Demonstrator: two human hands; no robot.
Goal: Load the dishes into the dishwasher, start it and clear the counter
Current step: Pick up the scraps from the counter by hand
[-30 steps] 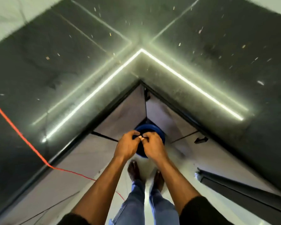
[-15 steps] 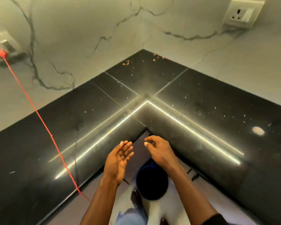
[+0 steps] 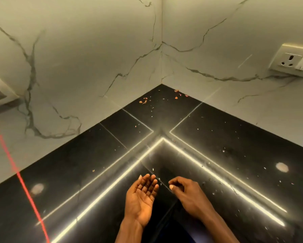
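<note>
Two grips at counter [image 3: 234, 137] inner edge: left hand [image 3: 140, 200] flat palm-up; right hand [image 3: 191, 197] curled, empty

Bench [image 3: 77, 172]: glossy black stone, pale seam lines, white flecks. Crumbs [image 3: 144, 101] in the corner: orange-pink. Wall [image 3: 94, 50]: off-white marble pattern, grey veins. Cord [image 3: 15, 165]: red. Socket plate [image 3: 293, 61]: cream-white.

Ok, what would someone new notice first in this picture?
The two hands low in the middle: the left hand palm up, the right hand beside it, fingers curled, above the black counter. Next, the bright V of light reflected on the counter, the red cord slanting down the left side, and crumbs in the far corner.
</note>
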